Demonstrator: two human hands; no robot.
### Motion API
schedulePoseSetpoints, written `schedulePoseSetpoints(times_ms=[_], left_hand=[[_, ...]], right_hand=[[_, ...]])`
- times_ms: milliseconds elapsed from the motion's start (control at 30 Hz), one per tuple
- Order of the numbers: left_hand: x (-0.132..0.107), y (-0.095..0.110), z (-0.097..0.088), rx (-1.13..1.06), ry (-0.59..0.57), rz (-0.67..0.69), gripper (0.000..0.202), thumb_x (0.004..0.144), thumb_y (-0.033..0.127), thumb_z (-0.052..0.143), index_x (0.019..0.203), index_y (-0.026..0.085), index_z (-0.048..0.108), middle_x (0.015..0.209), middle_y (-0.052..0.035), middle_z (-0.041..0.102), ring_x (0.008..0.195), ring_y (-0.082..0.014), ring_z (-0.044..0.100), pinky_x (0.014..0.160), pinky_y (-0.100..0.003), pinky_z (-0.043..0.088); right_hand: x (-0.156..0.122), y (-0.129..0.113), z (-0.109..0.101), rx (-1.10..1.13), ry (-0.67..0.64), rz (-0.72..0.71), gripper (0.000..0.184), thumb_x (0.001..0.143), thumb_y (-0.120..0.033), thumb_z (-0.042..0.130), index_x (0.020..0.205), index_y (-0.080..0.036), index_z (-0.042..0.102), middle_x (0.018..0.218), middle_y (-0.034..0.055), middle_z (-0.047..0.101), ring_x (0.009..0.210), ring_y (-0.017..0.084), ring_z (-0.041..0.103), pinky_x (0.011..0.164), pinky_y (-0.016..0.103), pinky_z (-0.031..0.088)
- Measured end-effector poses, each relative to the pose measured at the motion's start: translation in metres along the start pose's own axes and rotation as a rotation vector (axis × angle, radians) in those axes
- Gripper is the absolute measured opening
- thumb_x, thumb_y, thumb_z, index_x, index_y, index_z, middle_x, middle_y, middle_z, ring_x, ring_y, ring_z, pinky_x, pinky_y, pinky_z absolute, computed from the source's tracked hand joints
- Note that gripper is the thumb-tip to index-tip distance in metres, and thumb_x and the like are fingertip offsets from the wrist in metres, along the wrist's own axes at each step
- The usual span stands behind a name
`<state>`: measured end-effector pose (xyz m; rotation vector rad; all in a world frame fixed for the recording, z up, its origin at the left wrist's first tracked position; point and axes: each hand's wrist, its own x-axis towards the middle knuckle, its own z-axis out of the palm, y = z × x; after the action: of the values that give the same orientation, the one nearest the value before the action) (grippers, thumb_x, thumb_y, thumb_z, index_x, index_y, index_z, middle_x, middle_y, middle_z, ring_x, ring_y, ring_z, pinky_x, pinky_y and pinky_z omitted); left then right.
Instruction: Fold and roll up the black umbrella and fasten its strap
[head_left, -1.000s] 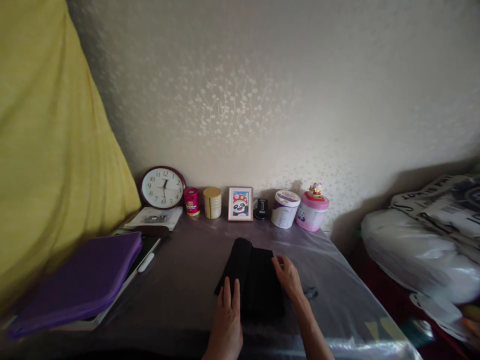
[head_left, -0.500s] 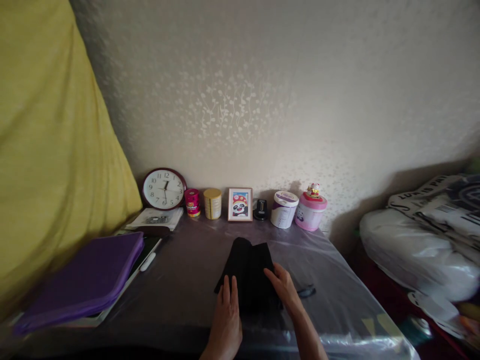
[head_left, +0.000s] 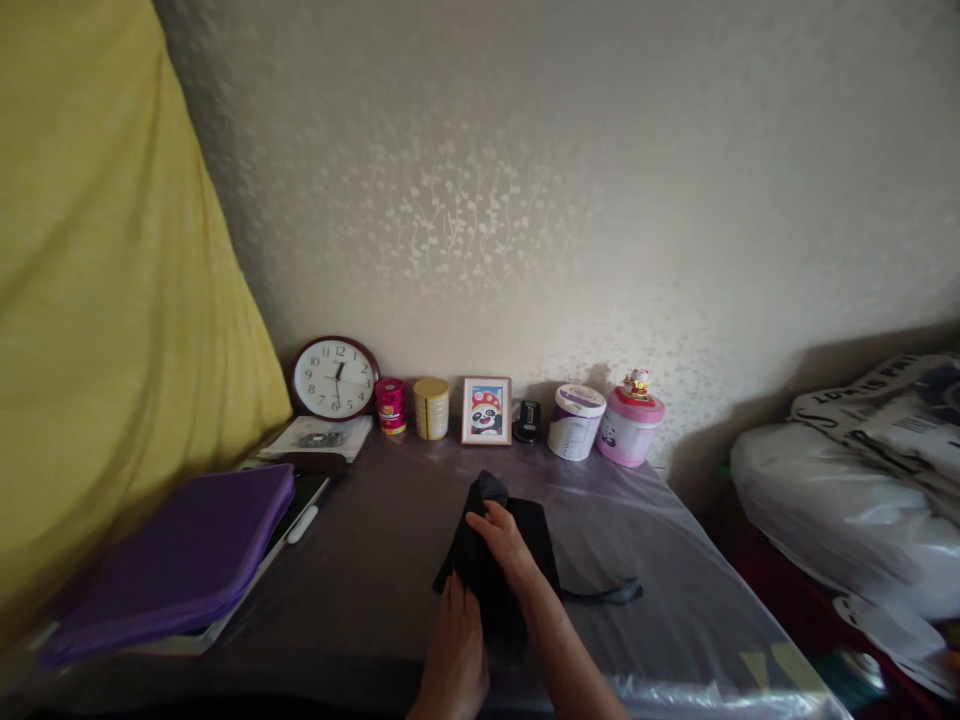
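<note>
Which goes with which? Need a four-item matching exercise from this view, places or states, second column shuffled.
Things:
1. Soft black folded fabric piece
2. Flat purple rectangular folder
3. Pink-lidded cylindrical tub
4. Round white-faced clock with a dark red rim

Places or states:
A. Topped by a small red-and-gold figurine
B. Standing at the left end of the back row
C. Touched by the left hand and the right hand
D. Lying at the near left

Pairs: 1-C, 2-D, 3-A, 4-B

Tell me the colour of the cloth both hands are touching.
The cloth is black, seen best in the head view, the only one here.
</note>
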<state>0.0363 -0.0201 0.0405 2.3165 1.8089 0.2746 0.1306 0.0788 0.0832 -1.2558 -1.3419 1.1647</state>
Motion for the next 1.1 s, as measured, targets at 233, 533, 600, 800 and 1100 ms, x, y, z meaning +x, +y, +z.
schedulePoseSetpoints(times_ms=[233, 533, 600, 800, 1100], left_hand=[[-0.001, -0.010, 0.020, -0.054, 0.109, -0.005, 0.061, 0.071, 0.001, 0.032, 0.133, 0.000, 0.028, 0.137, -0.0216, 0.038, 0.130, -0.0231, 0.033, 0.104, -0.035, 0.034], [-0.008, -0.012, 0.013, -0.200, 0.171, -0.022, 0.063, 0.079, 0.007, 0.026, 0.140, 0.013, 0.012, 0.127, -0.0146, 0.048, 0.113, -0.0188, 0.052, 0.092, -0.032, 0.042], [-0.008, -0.010, 0.009, -0.156, 0.145, -0.026, 0.067, 0.079, 0.005, 0.027, 0.142, 0.018, 0.007, 0.119, -0.0123, 0.052, 0.102, -0.0173, 0.057, 0.086, -0.029, 0.044], [-0.006, -0.009, 0.009, -0.097, 0.178, -0.034, 0.066, 0.078, 0.002, 0.027, 0.141, 0.017, 0.013, 0.111, -0.0112, 0.052, 0.091, -0.0159, 0.057, 0.081, -0.027, 0.044], [-0.003, -0.017, 0.027, -0.121, 0.165, -0.065, 0.063, 0.078, 0.005, 0.030, 0.139, 0.004, 0.016, 0.121, -0.0157, 0.051, 0.105, -0.0195, 0.052, 0.091, -0.027, 0.038]], right_hand=[[0.015, 0.019, 0.002, -0.228, 0.034, -0.029, 0.033, 0.070, -0.036, 0.064, 0.095, -0.015, 0.063, 0.066, -0.0019, 0.058, 0.067, 0.014, 0.055, 0.059, 0.024, 0.043], [0.012, 0.007, 0.012, -0.542, -0.001, -0.070, 0.028, 0.076, -0.029, 0.058, 0.101, -0.018, 0.062, 0.073, 0.0016, 0.066, 0.072, 0.015, 0.061, 0.064, 0.024, 0.043], [0.009, 0.001, 0.012, -0.471, -0.105, -0.071, 0.024, 0.082, -0.031, 0.050, 0.096, -0.017, 0.063, 0.071, 0.0024, 0.068, 0.068, 0.014, 0.062, 0.062, 0.023, 0.044], [-0.005, -0.008, 0.005, -0.295, -0.406, -0.136, 0.033, 0.088, -0.037, 0.040, 0.095, -0.017, 0.065, 0.080, 0.0034, 0.070, 0.071, 0.014, 0.065, 0.062, 0.023, 0.046], [-0.017, 0.010, -0.010, -0.658, -0.196, -0.640, 0.024, 0.089, -0.025, 0.044, 0.098, -0.020, 0.066, 0.105, 0.0056, 0.067, 0.110, 0.019, 0.052, 0.098, 0.036, 0.035]])
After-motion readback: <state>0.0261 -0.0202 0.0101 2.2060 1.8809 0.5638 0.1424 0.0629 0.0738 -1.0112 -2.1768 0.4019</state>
